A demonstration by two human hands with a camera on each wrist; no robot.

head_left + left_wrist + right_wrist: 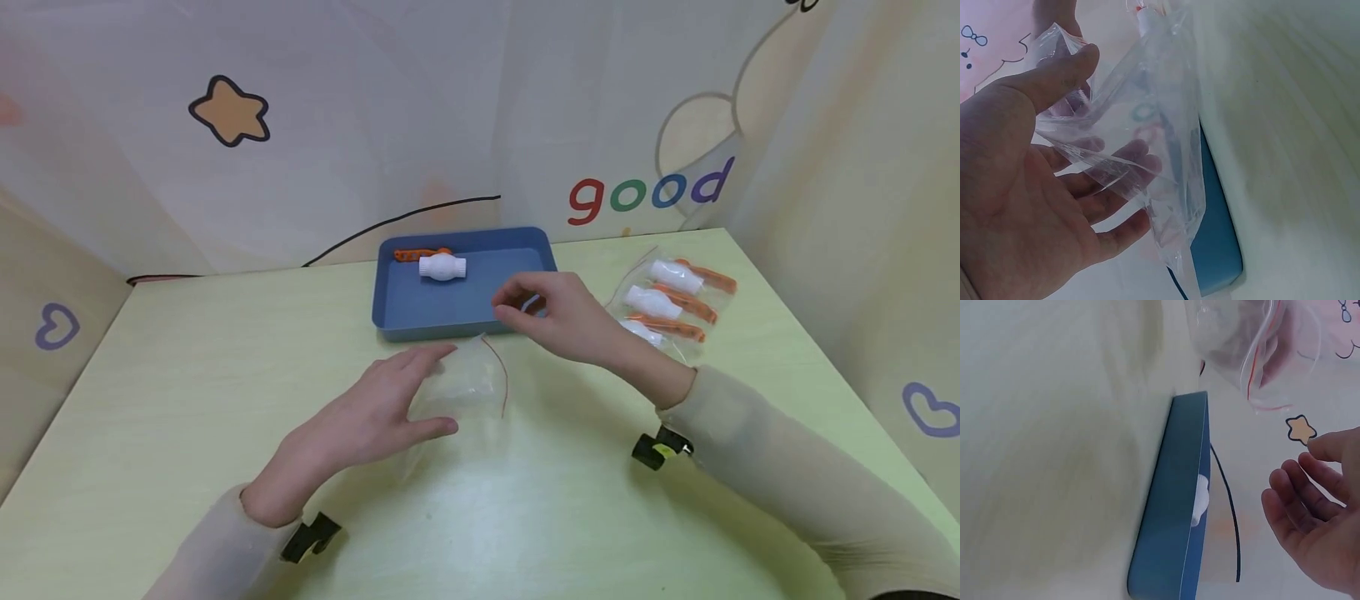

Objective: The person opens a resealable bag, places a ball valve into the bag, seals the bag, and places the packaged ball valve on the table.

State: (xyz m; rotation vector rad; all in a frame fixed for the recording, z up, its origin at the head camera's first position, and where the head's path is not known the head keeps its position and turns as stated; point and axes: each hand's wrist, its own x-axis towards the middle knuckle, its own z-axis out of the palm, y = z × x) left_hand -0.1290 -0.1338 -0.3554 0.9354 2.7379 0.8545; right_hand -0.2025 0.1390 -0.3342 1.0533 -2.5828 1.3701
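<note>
My left hand (360, 417) holds a clear zip bag (468, 379) above the table, the bag between its spread thumb and fingers. In the left wrist view, the fingers show through the crinkled plastic of the bag (1166, 137). A red line marks the bag's mouth (1254, 369) in the right wrist view. My right hand (558, 317) hovers over the near right side of the blue tray (495, 287), fingers loosely curled and holding nothing. Towards the tray's back left lie a white pipe fitting (442, 267) with ribbed ends and an orange perforated handle (416, 254).
Right of the tray lie clear bags, each with a white fitting (652, 302) and an orange handle (686, 302). My right forearm passes close to them. A printed curtain (420, 100) stands behind the pale table (225, 358) and at both sides.
</note>
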